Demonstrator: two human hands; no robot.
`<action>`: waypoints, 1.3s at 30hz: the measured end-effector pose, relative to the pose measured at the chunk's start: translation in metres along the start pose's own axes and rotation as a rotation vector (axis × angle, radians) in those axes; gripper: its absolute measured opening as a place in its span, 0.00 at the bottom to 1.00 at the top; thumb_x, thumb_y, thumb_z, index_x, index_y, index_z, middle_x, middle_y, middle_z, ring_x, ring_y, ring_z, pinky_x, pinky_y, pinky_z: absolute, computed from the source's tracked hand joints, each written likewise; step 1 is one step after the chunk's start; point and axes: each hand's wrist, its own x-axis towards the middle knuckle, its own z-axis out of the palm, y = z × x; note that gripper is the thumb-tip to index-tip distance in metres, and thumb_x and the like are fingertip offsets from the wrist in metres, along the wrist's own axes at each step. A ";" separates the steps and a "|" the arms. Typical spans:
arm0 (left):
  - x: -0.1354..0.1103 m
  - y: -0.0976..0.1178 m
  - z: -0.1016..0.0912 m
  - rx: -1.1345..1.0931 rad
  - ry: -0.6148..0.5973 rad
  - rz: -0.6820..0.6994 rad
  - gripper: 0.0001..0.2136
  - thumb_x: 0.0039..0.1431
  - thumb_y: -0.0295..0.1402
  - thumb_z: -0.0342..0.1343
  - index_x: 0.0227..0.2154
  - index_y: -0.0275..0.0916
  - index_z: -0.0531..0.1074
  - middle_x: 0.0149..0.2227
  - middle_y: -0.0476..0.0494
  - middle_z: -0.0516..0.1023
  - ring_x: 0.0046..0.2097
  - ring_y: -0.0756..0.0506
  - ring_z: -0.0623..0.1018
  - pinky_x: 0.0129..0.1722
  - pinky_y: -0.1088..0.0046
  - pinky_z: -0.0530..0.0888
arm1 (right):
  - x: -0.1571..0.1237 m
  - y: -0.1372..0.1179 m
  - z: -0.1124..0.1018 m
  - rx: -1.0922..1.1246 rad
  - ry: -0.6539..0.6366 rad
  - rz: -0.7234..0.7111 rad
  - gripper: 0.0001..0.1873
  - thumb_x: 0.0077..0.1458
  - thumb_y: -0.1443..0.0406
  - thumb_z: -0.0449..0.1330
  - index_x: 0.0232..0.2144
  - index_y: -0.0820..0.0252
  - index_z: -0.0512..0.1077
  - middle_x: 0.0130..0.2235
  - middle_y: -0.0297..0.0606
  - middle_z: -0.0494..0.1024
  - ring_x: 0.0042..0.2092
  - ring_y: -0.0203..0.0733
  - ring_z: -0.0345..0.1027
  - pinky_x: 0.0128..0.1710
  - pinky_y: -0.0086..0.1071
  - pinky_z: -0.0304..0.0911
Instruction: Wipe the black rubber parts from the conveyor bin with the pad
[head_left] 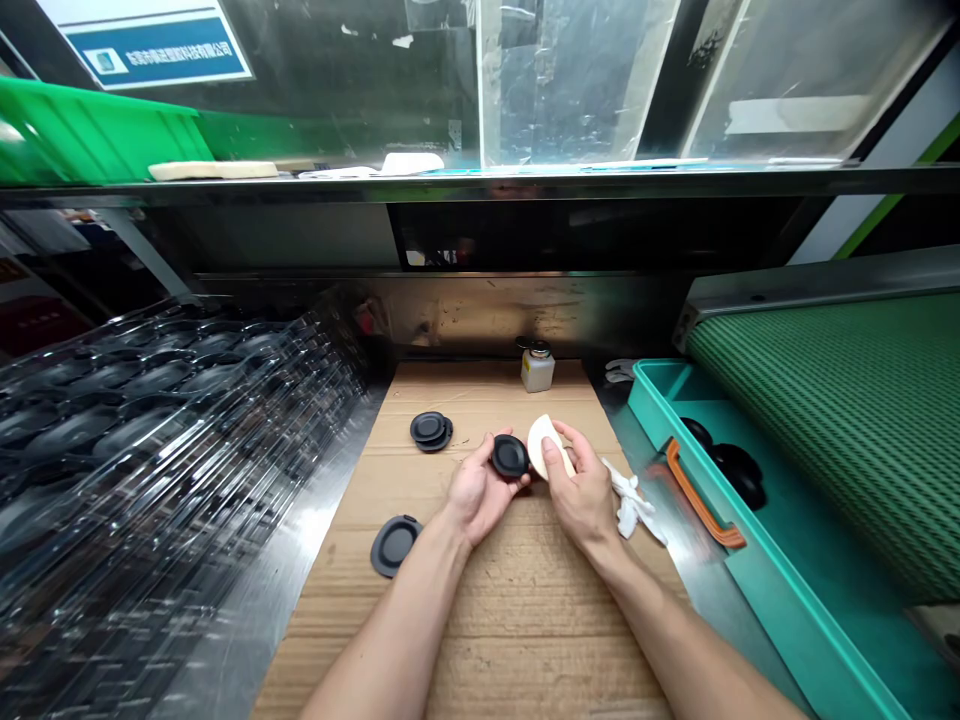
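Observation:
My left hand (480, 494) grips a black oval plastic part (510, 456) with a recessed middle, held above the cardboard sheet (517, 620). Close beside it, my right hand (582, 490) pinches a round white pad (541, 440), thumb on its face. Whether the pad touches the black part I cannot tell. More of these dark parts lie to the left: a small stack (430, 430) farther back and a larger-looking one (394, 546) by my left forearm. A crumpled white cloth (631, 498) rests right of my right hand.
A small white bottle (537, 368) with a dark top stands at the cardboard's back edge. Clear plastic trays (150, 480) are stacked on the left. To the right are a teal bin (780, 610) with black parts inside and a green conveyor belt (840, 370). A metal shelf (480, 188) crosses above.

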 end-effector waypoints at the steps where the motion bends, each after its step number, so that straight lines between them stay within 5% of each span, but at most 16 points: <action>1: 0.000 0.002 0.000 -0.022 0.002 0.019 0.12 0.58 0.32 0.52 0.45 0.36 0.67 0.39 0.39 0.75 0.39 0.44 0.76 0.37 0.66 0.74 | -0.001 -0.001 0.001 0.002 -0.009 -0.002 0.25 0.59 0.52 0.53 0.53 0.59 0.68 0.38 0.41 0.79 0.37 0.44 0.73 0.37 0.34 0.67; 6: -0.004 0.008 0.004 -0.124 -0.004 0.062 0.19 0.45 0.22 0.50 0.44 0.30 0.70 0.40 0.36 0.75 0.43 0.41 0.77 0.49 0.57 0.72 | -0.007 0.002 0.007 0.019 -0.067 -0.026 0.24 0.59 0.53 0.53 0.53 0.59 0.67 0.40 0.41 0.79 0.40 0.44 0.73 0.39 0.33 0.67; 12: -0.004 -0.005 0.008 -0.132 0.003 -0.055 0.07 0.58 0.35 0.52 0.36 0.38 0.69 0.42 0.39 0.76 0.46 0.40 0.76 0.46 0.52 0.73 | -0.005 0.011 0.009 -0.115 -0.075 -0.048 0.23 0.60 0.53 0.52 0.53 0.55 0.68 0.45 0.41 0.78 0.45 0.46 0.72 0.44 0.35 0.66; 16: 0.000 -0.011 0.006 -0.103 0.102 0.070 0.13 0.58 0.29 0.52 0.47 0.43 0.65 0.52 0.40 0.72 0.51 0.41 0.75 0.47 0.56 0.73 | -0.009 0.007 0.011 -0.199 -0.082 0.003 0.23 0.60 0.53 0.50 0.53 0.55 0.69 0.43 0.41 0.79 0.44 0.48 0.73 0.43 0.36 0.67; 21: 0.003 -0.010 0.005 -0.136 0.109 0.054 0.16 0.59 0.33 0.48 0.49 0.32 0.66 0.51 0.29 0.72 0.50 0.38 0.75 0.50 0.58 0.72 | -0.015 -0.003 0.018 -0.191 -0.209 -0.024 0.23 0.61 0.53 0.49 0.55 0.51 0.68 0.45 0.40 0.78 0.45 0.48 0.73 0.43 0.36 0.67; 25: 0.002 -0.017 0.006 -0.041 -0.058 -0.012 0.20 0.62 0.42 0.48 0.51 0.35 0.68 0.51 0.34 0.74 0.51 0.39 0.75 0.52 0.59 0.70 | -0.010 -0.004 0.018 -0.268 -0.099 0.033 0.24 0.62 0.53 0.47 0.54 0.54 0.69 0.46 0.44 0.78 0.48 0.50 0.72 0.46 0.39 0.65; 36: -0.003 -0.021 0.013 0.066 -0.010 0.149 0.22 0.64 0.38 0.49 0.60 0.56 0.58 0.64 0.49 0.60 0.59 0.45 0.68 0.59 0.63 0.64 | -0.010 -0.022 0.016 -0.387 -0.212 0.083 0.24 0.63 0.54 0.45 0.57 0.50 0.65 0.47 0.39 0.78 0.47 0.45 0.72 0.45 0.32 0.63; 39: -0.001 -0.022 0.013 0.048 -0.034 0.156 0.21 0.64 0.37 0.48 0.59 0.53 0.60 0.65 0.49 0.58 0.61 0.45 0.65 0.61 0.64 0.63 | -0.008 -0.021 0.016 -0.413 -0.204 0.099 0.24 0.63 0.54 0.45 0.57 0.49 0.66 0.47 0.39 0.78 0.47 0.45 0.72 0.44 0.32 0.63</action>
